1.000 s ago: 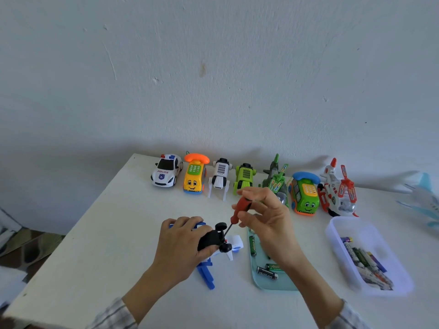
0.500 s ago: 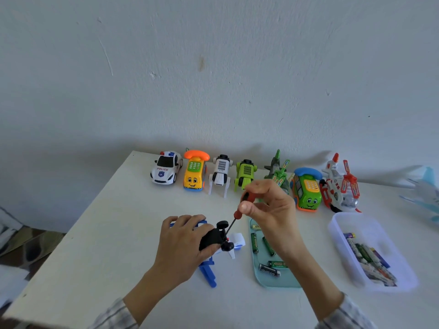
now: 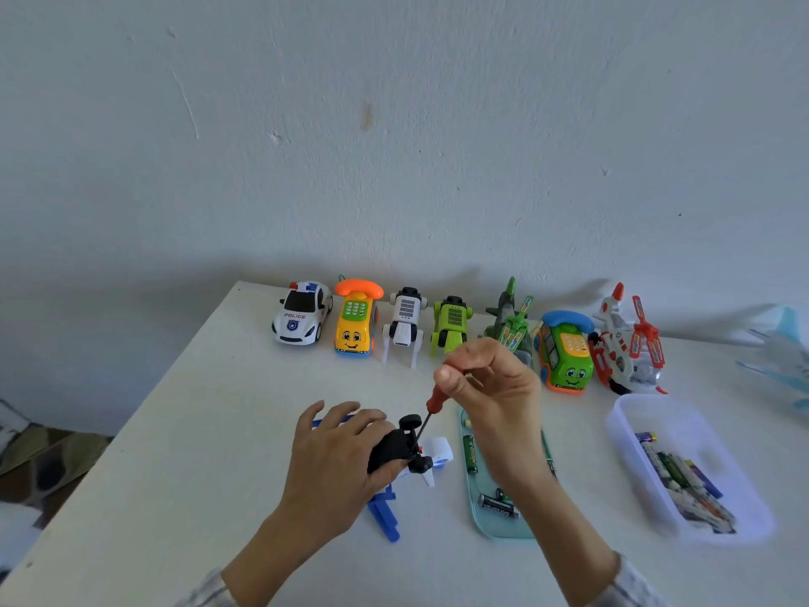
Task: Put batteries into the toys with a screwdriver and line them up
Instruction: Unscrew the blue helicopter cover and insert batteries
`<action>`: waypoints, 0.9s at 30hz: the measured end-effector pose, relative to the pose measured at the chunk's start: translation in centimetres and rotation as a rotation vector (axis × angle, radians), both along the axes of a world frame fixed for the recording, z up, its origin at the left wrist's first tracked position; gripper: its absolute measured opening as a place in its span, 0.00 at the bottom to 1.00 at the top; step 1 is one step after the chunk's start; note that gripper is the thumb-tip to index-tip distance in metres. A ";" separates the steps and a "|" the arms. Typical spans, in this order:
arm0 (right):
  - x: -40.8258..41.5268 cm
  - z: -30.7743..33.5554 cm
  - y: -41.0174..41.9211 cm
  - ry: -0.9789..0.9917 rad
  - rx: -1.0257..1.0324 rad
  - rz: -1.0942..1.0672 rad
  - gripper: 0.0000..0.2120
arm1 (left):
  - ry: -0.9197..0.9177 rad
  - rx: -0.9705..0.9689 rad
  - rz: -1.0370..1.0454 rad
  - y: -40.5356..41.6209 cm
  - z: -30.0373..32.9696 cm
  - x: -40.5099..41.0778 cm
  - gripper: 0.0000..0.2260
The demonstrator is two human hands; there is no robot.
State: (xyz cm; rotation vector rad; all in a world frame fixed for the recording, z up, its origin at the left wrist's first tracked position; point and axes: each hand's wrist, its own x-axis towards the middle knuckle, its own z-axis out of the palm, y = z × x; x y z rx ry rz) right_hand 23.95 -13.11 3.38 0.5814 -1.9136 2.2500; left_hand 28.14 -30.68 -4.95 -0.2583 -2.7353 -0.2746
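- Red-handled screwdriver [image 3: 431,409] is pinched near the top of its handle by the right hand [image 3: 494,387], fingers curled round it; its shaft slants down-left to the toy's black underside.
- Blue-and-white toy plane [image 3: 394,470] lies on the white table [image 3: 197,431], under the left hand [image 3: 337,457], which grips its black part.
- Loose batteries [image 3: 469,451] lie in a teal tray [image 3: 503,525] just right of the toy, below the right wrist.
- Seven toys [image 3: 302,311] stand in a row by the wall.
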 end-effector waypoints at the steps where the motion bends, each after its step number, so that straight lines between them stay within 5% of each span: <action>1: 0.1 -0.2 -0.1 0.016 -0.024 -0.003 0.16 | -0.003 -0.004 0.004 0.0 0.0 0.0 0.18; 4: 0.2 0.0 -0.3 0.039 0.004 0.006 0.05 | -0.019 0.000 0.007 0.0 -0.1 -0.1 0.18; 10: 0.2 0.0 -0.6 0.031 -0.011 -0.062 0.04 | -0.038 0.006 0.006 -0.1 0.0 -0.4 0.18; 13: 0.0 0.2 -0.1 0.038 0.032 -0.056 0.14 | -0.021 0.018 0.005 0.0 -0.2 -0.3 0.18; 16: 0.0 0.7 0.0 0.069 0.109 -0.006 0.04 | -0.009 0.019 -0.001 0.0 -0.2 -0.2 0.18; 19: -0.2 0.4 0.0 0.049 0.088 -0.013 0.10 | 0.004 0.030 -0.007 0.2 -0.1 0.0 0.18; 27: -0.6 0.4 -0.3 0.084 0.114 0.034 0.05 | 0.003 0.039 -0.015 0.4 0.1 0.5 0.17</action>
